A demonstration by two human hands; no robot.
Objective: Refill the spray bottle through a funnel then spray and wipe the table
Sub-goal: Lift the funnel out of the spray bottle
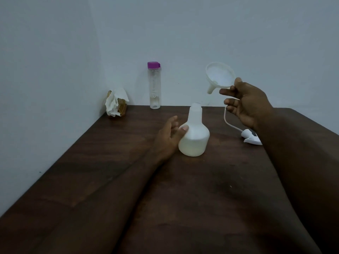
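Squat milky plastic spray bottle (194,136) dead centre on dark woodgrain table (91,180), neck uncapped. Left hand (167,137) loose and spread, only thumb touching its shoulder. Right hand (247,105) pinching smooth white funnel (220,76) by the rim, tilted, up and right of the neck. Broad wood across lower frame. Sprayer head (250,137) partly hidden behind right forearm.

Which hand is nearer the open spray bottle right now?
Left. The left hand is at the left side of the spray bottle, thumb touching its body. The right hand is up and to the right of it, holding the funnel in the air.
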